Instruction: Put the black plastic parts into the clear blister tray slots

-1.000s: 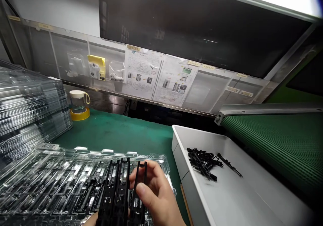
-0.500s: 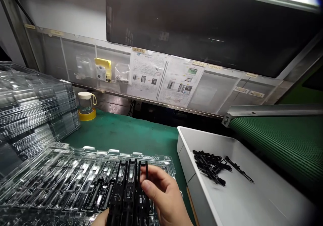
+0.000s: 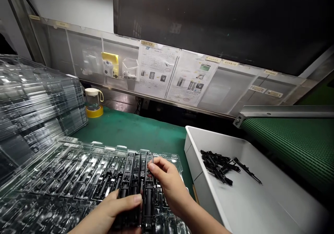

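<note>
Your left hand point(image 3: 122, 206) grips the black frames point(image 3: 135, 188) over the clear tray point(image 3: 65, 171); your right hand point(image 3: 167, 180) pinches the rightmost frame's far end.

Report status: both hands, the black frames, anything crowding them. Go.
Left hand grips black frames from below. Right hand pinches the rightmost frame's top. Clear tray directly beneath; white bin to the right, apart.

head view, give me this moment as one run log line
left hand: holds black frames | right hand: pinches rightmost frame | under: clear tray | right: white bin, black scraps
</note>
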Demonstrator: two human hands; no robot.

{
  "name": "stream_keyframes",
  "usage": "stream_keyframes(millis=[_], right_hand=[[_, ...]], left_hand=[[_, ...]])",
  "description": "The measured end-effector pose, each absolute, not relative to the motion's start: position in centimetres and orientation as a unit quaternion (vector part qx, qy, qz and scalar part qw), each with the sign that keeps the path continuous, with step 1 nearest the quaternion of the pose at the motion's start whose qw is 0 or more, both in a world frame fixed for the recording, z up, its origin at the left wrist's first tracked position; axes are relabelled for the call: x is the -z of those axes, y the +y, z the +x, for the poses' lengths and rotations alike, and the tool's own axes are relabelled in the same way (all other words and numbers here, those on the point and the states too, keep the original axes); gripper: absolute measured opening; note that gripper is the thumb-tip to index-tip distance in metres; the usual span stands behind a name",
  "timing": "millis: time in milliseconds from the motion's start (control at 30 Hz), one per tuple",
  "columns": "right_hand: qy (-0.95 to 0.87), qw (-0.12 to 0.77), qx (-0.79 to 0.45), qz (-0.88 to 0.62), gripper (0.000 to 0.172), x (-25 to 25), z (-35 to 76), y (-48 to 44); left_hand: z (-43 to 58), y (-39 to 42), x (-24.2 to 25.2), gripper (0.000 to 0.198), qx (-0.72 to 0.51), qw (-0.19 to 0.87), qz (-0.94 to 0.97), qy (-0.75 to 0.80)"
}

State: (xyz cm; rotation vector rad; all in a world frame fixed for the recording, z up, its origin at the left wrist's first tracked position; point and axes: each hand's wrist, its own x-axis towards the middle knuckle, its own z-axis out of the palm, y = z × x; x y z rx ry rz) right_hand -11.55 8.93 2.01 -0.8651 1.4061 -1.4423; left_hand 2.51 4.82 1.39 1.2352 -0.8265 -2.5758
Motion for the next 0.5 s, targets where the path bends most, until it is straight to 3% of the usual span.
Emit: stream_keyframes(millis=[200,333,400,500], right_hand=[[0.602,0.433,0.562,-0.368,0.017,-1.9,-11.6,8.9],[0.634,0.395,0.526,-0.406,0.019,-1.8,-11.3,9.3],[0.656,0.35,0.519,-0.421,0.028,-1.8,-11.1,9.4],[0.673,0.314,0.511,-0.433,0.03,-2.0,-11.0,9.4]], left_hand=[[2.6,5.1,-1.6,0.039,0.874,0.089,0.412,-0.241],[2.8,4.4,-0.8,0.047,0.859,0.101,0.325,-0.382],[3.5,3.2,-0.8,0.046,0.808,0.141,0.295,-0.491],[5.8,0.4,-1.3,0.045,0.638,0.226,0.403,-0.616]])
